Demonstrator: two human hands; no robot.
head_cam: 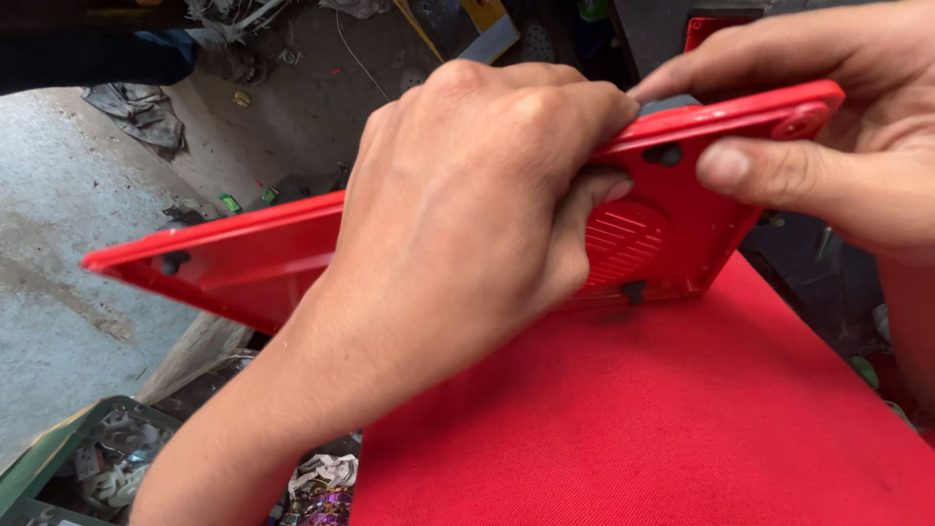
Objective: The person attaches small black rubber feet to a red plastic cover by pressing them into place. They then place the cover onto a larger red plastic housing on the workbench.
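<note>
Red plastic panel was held tilted, lower edge on red cloth surface nr its far edge. Left hand grip closed over panel's top edge; right hand pinched far corner. Open concrete floor to left.

Red cloth, grey rag, green crate.

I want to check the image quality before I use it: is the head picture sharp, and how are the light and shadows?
Head view: soft, even daylight, no hard glare; the left hand and the red plastic panel are sharp; a faint shadow lies on the red cloth under the panel; the right hand is cut off by the frame edge; the concrete floor looks slightly softer; wide-lens stretch at the corners.
</note>
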